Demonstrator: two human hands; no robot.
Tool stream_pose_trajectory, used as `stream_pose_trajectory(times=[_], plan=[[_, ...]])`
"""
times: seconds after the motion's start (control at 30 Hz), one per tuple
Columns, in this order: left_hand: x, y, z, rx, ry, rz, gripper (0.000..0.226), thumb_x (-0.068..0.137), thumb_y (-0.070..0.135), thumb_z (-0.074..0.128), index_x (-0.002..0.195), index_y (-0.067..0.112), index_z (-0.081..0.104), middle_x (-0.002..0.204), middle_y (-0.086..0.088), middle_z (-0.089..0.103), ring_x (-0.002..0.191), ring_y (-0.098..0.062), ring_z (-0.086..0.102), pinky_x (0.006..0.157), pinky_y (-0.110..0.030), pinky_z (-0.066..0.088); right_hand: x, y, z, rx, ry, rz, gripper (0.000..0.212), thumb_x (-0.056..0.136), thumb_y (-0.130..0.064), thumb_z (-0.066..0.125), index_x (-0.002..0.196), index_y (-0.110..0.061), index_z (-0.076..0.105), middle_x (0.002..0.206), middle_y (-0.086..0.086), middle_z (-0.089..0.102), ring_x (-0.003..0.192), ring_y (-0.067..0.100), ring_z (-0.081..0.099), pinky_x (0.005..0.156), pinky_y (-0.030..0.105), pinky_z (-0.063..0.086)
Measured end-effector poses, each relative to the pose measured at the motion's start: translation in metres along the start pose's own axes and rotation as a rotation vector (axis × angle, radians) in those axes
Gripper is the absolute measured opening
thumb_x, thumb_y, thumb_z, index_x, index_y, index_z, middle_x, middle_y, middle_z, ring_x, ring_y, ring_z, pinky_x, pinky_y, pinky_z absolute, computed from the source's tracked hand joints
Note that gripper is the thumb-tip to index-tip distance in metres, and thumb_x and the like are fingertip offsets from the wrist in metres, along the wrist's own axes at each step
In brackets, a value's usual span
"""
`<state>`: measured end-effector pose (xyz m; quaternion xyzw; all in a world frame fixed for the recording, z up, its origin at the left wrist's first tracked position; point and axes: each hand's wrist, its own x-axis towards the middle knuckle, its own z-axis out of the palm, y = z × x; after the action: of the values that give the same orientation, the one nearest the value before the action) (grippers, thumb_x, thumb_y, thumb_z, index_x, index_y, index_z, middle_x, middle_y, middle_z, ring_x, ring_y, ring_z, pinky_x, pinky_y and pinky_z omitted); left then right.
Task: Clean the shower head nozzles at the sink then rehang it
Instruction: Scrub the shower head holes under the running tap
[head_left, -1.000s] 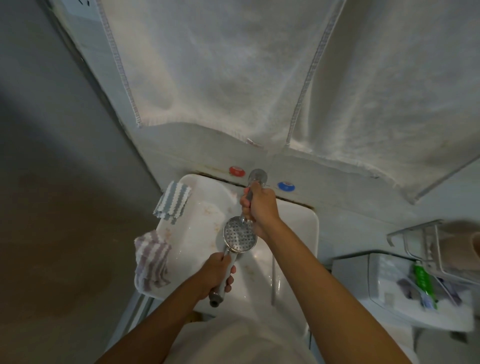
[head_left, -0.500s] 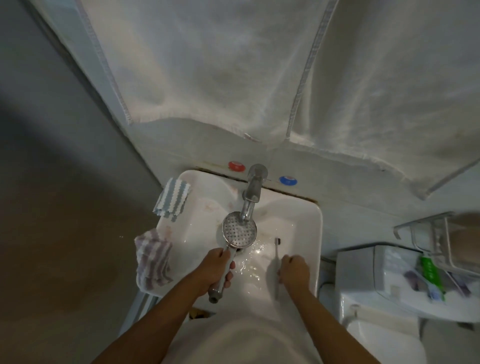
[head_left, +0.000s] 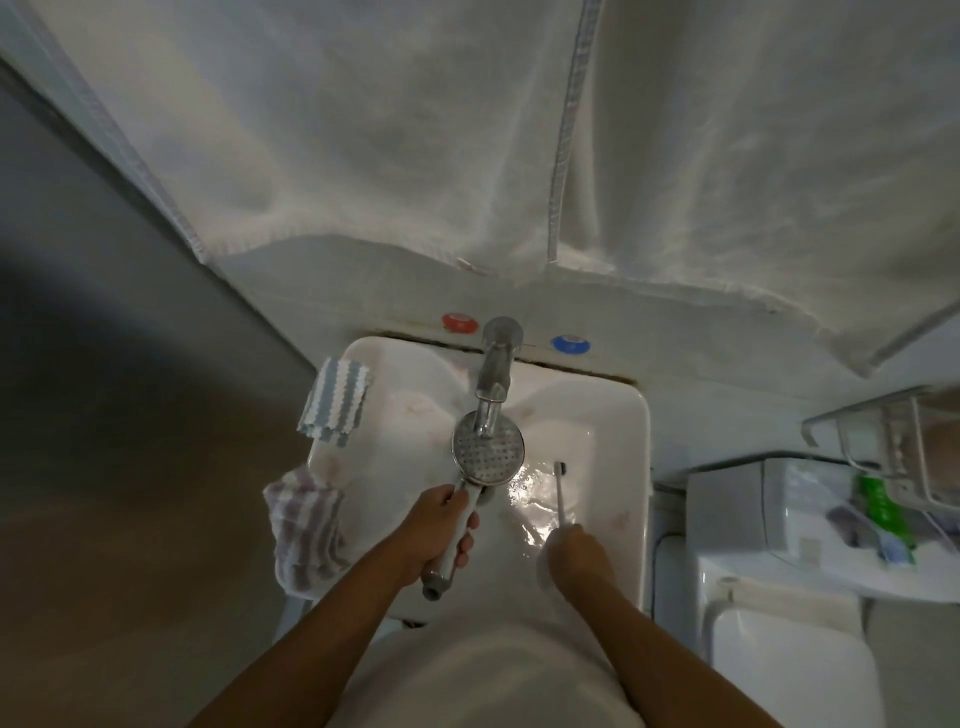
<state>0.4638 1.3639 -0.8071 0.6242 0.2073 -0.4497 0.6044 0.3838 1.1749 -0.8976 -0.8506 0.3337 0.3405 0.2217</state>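
The left hand (head_left: 439, 532) gripped the handle of the shower head (head_left: 487, 453), fingers curled round it, holding the nozzle face up over the sink (head_left: 636, 467), directly under the tap (head_left: 493, 374). The right hand (head_left: 574, 553) pinched the end of a toothbrush (head_left: 561, 491), whose bristles pointed away just right of the shower head. Two striped cloths (head_left: 336, 402) hung on the sink's left rim.

White sink (head_left: 636, 467) sits against the wall, water pooling and glinting in its basin. On its left rim, a grey-and-white striped cloth (head_left: 336, 401) lies at the far corner, and a purple-striped cloth (head_left: 306, 525) drapes over the near edge.
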Motion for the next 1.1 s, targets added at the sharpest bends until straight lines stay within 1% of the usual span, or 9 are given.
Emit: stream_pose_trajectory(times=[0.3, 0.43, 0.57, 0.67, 0.77, 0.83, 0.9, 1.0, 1.1], plan=[[0.001, -0.002, -0.004, 0.040, -0.004, -0.027, 0.025, 0.100, 0.022, 0.044, 0.103, 0.000, 0.055, 0.079, -0.011, 0.058, 0.050, -0.017, 0.050, 0.044, -0.027, 0.044, 0.012, 0.004, 0.005, -0.065, 0.010, -0.001, 0.029, 0.101, -0.011, 0.036, 0.123, -0.009, 0.055, 0.124, 0.011, 0.066, 0.116, 0.028, 0.064, 0.095, 0.036, 0.050], [0.002, -0.002, -0.005, 0.051, 0.000, -0.024, 0.024, 0.100, 0.022, 0.043, 0.098, 0.002, 0.056, 0.079, -0.012, 0.058, 0.050, -0.017, 0.050, 0.044, -0.027, 0.044, 0.012, 0.006, 0.002, -0.095, -0.029, -0.004, 0.031, 0.098, -0.013, 0.041, 0.124, -0.011, 0.056, 0.124, 0.009, 0.066, 0.116, 0.027, 0.064, 0.093, 0.035, 0.050], [0.002, -0.003, -0.004, 0.054, 0.003, -0.018, 0.023, 0.099, 0.020, 0.047, 0.098, 0.001, 0.058, 0.079, -0.013, 0.060, 0.049, -0.018, 0.051, 0.044, -0.028, 0.045, 0.007, 0.008, -0.004, 0.004, -0.042, -0.003, 0.028, 0.098, -0.023, 0.044, 0.119, -0.007, 0.053, 0.121, 0.014, 0.065, 0.112, 0.032, 0.063, 0.090, 0.035, 0.049], [0.001, -0.003, -0.005, 0.124, -0.003, 0.020, 0.019, 0.095, 0.017, 0.056, 0.097, -0.001, 0.062, 0.081, -0.013, 0.064, 0.051, -0.018, 0.054, 0.045, -0.029, 0.048, 0.007, 0.009, -0.005, 0.067, -0.047, 0.004, 0.027, 0.101, -0.017, 0.044, 0.122, -0.001, 0.044, 0.123, 0.018, 0.064, 0.114, 0.034, 0.063, 0.091, 0.036, 0.049], [-0.001, -0.002, -0.004, 0.190, -0.015, 0.053, 0.015, 0.091, 0.011, 0.061, 0.101, 0.000, 0.062, 0.084, -0.014, 0.069, 0.053, -0.019, 0.058, 0.047, -0.031, 0.051, 0.007, 0.011, -0.007, 0.209, -0.071, 0.029, 0.019, 0.100, -0.013, 0.043, 0.114, -0.003, 0.050, 0.118, 0.022, 0.064, 0.108, 0.037, 0.063, 0.089, 0.040, 0.051], [-0.003, -0.002, -0.003, 0.206, -0.028, 0.063, 0.014, 0.093, 0.012, 0.058, 0.103, 0.002, 0.061, 0.089, -0.016, 0.070, 0.055, -0.019, 0.062, 0.049, -0.030, 0.053, 0.000, 0.013, -0.008, 0.469, -0.057, 0.063, 0.016, 0.101, -0.016, 0.042, 0.103, -0.004, 0.052, 0.101, 0.019, 0.066, 0.087, 0.033, 0.065, 0.073, 0.040, 0.055], [-0.004, 0.000, -0.002, 0.205, -0.036, 0.056, 0.016, 0.096, 0.015, 0.055, 0.105, 0.002, 0.059, 0.093, -0.017, 0.069, 0.057, -0.020, 0.064, 0.051, -0.030, 0.054, -0.009, 0.014, -0.013, 0.716, -0.041, 0.105, 0.018, 0.101, -0.012, 0.039, 0.105, 0.001, 0.052, 0.085, 0.012, 0.059, 0.068, 0.023, 0.056, 0.054, 0.031, 0.047], [-0.004, 0.004, -0.004, 0.178, -0.016, 0.033, 0.018, 0.098, 0.019, 0.050, 0.102, 0.002, 0.053, 0.087, -0.014, 0.062, 0.051, -0.018, 0.059, 0.048, -0.030, 0.052, -0.026, 0.010, -0.026, 0.759, 0.045, 0.034, 0.023, 0.102, -0.014, 0.039, 0.103, -0.003, 0.059, 0.087, 0.009, 0.060, 0.073, 0.019, 0.054, 0.059, 0.029, 0.039], [-0.002, 0.008, -0.005, 0.200, -0.001, 0.030, 0.018, 0.099, 0.017, 0.047, 0.091, 0.003, 0.051, 0.070, -0.008, 0.052, 0.041, -0.013, 0.048, 0.043, -0.027, 0.043, -0.042, -0.002, -0.044, 0.690, 0.172, -0.152, 0.028, 0.104, -0.022, 0.040, 0.091, -0.009, 0.061, 0.080, 0.001, 0.061, 0.073, 0.016, 0.056, 0.062, 0.030, 0.040]])
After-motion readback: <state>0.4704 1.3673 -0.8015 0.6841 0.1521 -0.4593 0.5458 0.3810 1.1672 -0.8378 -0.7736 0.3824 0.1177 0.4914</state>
